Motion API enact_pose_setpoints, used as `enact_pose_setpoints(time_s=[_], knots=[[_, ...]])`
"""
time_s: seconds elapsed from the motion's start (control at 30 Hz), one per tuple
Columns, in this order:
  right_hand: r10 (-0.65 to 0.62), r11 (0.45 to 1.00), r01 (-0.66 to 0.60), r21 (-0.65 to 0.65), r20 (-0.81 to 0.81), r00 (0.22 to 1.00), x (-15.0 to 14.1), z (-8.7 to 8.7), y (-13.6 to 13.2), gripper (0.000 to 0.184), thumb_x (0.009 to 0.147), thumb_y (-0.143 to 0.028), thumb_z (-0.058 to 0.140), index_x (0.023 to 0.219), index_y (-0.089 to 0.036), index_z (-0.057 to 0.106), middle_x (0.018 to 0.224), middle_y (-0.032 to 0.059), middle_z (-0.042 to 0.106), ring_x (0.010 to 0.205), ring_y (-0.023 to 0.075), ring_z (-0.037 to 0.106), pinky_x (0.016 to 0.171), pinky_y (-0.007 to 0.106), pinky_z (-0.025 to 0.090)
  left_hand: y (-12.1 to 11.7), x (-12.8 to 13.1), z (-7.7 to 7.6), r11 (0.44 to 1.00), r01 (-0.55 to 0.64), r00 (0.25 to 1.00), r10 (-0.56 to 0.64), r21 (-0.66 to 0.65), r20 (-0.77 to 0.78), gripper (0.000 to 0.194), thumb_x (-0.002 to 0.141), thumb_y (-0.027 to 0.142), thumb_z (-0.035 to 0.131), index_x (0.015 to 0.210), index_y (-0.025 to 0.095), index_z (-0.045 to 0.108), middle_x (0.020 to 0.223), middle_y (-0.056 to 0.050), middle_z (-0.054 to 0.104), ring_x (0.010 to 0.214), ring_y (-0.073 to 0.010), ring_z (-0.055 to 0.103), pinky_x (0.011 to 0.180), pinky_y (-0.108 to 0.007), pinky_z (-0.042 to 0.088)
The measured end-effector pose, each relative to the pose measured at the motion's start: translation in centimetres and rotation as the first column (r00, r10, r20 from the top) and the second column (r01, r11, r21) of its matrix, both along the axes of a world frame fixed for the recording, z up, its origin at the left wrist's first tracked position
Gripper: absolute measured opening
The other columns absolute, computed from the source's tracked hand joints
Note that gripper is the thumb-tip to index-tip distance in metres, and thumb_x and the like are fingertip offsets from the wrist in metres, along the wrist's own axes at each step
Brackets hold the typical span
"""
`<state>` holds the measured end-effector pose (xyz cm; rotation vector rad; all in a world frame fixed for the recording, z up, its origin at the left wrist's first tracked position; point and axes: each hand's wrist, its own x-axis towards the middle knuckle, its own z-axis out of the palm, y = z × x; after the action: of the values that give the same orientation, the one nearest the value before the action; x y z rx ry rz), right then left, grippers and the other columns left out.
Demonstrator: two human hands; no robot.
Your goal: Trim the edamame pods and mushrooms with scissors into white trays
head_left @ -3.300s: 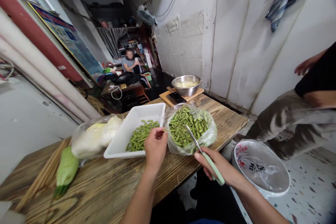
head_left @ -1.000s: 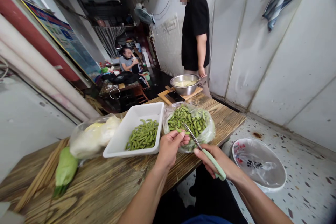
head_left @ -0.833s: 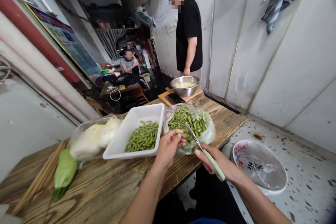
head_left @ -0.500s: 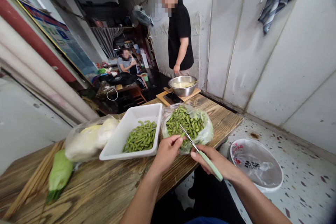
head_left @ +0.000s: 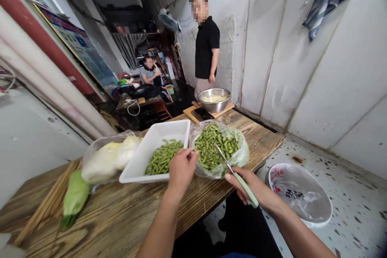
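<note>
Wrapped around the light green handles of a pair of scissors (head_left: 247, 190) is my right hand (head_left: 252, 185); the blades point up and left over the open plastic bag (head_left: 245, 157) of edamame pods (head_left: 211, 141). My left hand (head_left: 183, 171) is at the near right corner of the white tray (head_left: 133, 175), between tray and bag. Its thumb and fingers are pinched together, with a bit of a green edamame pod (head_left: 195, 150) at the tips, mostly hidden. More pods (head_left: 161, 159) lie heaped in the tray, partly behind that hand.
Left of the tray are a bag of pale vegetables (head_left: 105, 161), a green gourd (head_left: 75, 197) and wooden sticks (head_left: 45, 203). A steel bowl (head_left: 214, 105) and cleaver (head_left: 203, 113) rest on a board behind. A lined bin (head_left: 300, 193) stands right. One person (head_left: 207, 48) stands; another (head_left: 148, 74) sits.
My left hand has moved left from the scissor blades toward the tray. My right hand keeps the scissors over the bag. The person in black came past the table and stands farther back.
</note>
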<state>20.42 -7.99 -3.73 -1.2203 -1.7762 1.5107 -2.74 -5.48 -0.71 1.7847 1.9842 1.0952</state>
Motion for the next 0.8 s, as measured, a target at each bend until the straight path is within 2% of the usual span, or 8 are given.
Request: enact_pose_setpoints(time_s=[0.13, 0.2, 0.27, 0.33, 0.37, 0.57, 0.7, 0.8], knots=[[0.013, 0.999, -0.013, 0.031, -0.006, 1.0, 0.2, 0.6, -0.1, 0.053, 0.089, -0.073, 0.048, 0.078, -0.021, 0.046, 0.053, -0.0052, 0.05, 0.048, 0.0114, 0.052, 0.05, 0.023, 0.045, 1.0, -2.3, 1.8, 0.943, -0.294, 0.861, 0.333, 0.157, -0.385, 0.035, 0.086, 0.029, 0.058, 0.113, 0.014, 0.075, 0.121, -0.021, 0.065, 0.111, -0.0364, 0.057, 0.093, -0.046, 0.043], [0.015, 1.0, -0.014, 0.021, -0.024, 1.0, 0.2, 0.6, -0.1, 0.055, 0.09, -0.074, 0.044, 0.079, -0.021, 0.047, 0.052, -0.0057, 0.049, 0.048, 0.0117, 0.051, 0.051, 0.024, 0.045, 1.6, -1.6, 2.4, 0.956, -0.223, 0.842, 0.286, 0.189, -0.458, 0.031, 0.09, 0.028, 0.055, 0.11, 0.017, 0.076, 0.128, -0.019, 0.063, 0.117, -0.036, 0.055, 0.096, -0.047, 0.04], [0.01, 1.0, -0.009, 0.017, -0.039, 0.999, 0.1, 0.6, 0.0, 0.055, 0.09, -0.075, 0.044, 0.082, -0.021, 0.048, 0.051, -0.0066, 0.047, 0.046, 0.0115, 0.05, 0.051, 0.024, 0.045, 2.7, 0.0, 2.4, 0.997, -0.014, 0.878, 0.05, 0.078, -0.477, 0.03, 0.094, 0.027, 0.049, 0.098, 0.021, 0.078, 0.117, -0.014, 0.07, 0.11, -0.0303, 0.061, 0.096, -0.043, 0.039], [0.007, 1.0, -0.006, 0.012, -0.056, 0.998, 0.0, 0.5, 0.0, 0.055, 0.089, -0.076, 0.045, 0.082, -0.021, 0.048, 0.05, -0.0071, 0.046, 0.046, 0.0113, 0.049, 0.049, 0.023, 0.043, 4.3, 1.8, 1.8, 0.984, 0.135, 0.885, -0.174, -0.12, -0.432, 0.027, 0.093, 0.026, 0.053, 0.083, 0.021, 0.078, 0.098, -0.012, 0.076, 0.097, -0.0267, 0.066, 0.093, -0.039, 0.04], [0.009, 1.0, -0.008, 0.008, -0.068, 0.998, 0.0, 0.5, -0.1, 0.055, 0.089, -0.075, 0.046, 0.082, -0.021, 0.048, 0.05, -0.0073, 0.046, 0.045, 0.0112, 0.049, 0.048, 0.023, 0.042, 5.2, 2.6, 1.4, 0.97, 0.144, 0.888, -0.214, -0.196, -0.406, 0.023, 0.09, 0.025, 0.058, 0.078, 0.02, 0.077, 0.091, -0.013, 0.076, 0.094, -0.027, 0.067, 0.091, -0.038, 0.041], [0.004, 1.0, -0.004, -0.008, -0.061, 0.998, 0.4, 0.4, 0.0, 0.049, 0.087, -0.07, 0.055, 0.081, -0.022, 0.048, 0.049, -0.0076, 0.045, 0.043, 0.0108, 0.047, 0.044, 0.022, 0.039, 8.5, 3.5, -0.6, 0.97, 0.076, 0.937, -0.149, -0.232, -0.315, 0.01, 0.079, 0.014, 0.066, 0.075, 0.016, 0.074, 0.083, -0.013, 0.076, 0.088, -0.0271, 0.068, 0.084, -0.035, 0.044], [-0.024, 1.0, 0.024, 0.008, -0.025, 0.999, 0.8, 0.5, 0.2, 0.047, 0.09, -0.067, 0.054, 0.08, -0.022, 0.048, 0.049, -0.0068, 0.047, 0.043, 0.012, 0.049, 0.047, 0.023, 0.041, 6.7, 2.6, -0.5, 0.958, 0.181, 0.963, -0.219, -0.224, -0.16, 0.014, 0.081, 0.015, 0.062, 0.084, 0.017, 0.076, 0.086, -0.009, 0.077, 0.082, -0.0225, 0.069, 0.077, -0.031, 0.048], [-0.04, 0.998, 0.039, 0.057, 0.012, 0.999, 1.0, 0.7, 0.1, 0.046, 0.09, -0.065, 0.056, 0.078, -0.022, 0.049, 0.05, -0.0054, 0.05, 0.045, 0.0129, 0.05, 0.049, 0.025, 0.041, 4.1, 2.2, -0.1, 0.927, 0.338, 0.93, -0.302, -0.164, 0.21, 0.017, 0.082, 0.026, 0.066, 0.089, 0.017, 0.078, 0.092, -0.009, 0.078, 0.085, -0.0225, 0.07, 0.082, -0.033, 0.05]])
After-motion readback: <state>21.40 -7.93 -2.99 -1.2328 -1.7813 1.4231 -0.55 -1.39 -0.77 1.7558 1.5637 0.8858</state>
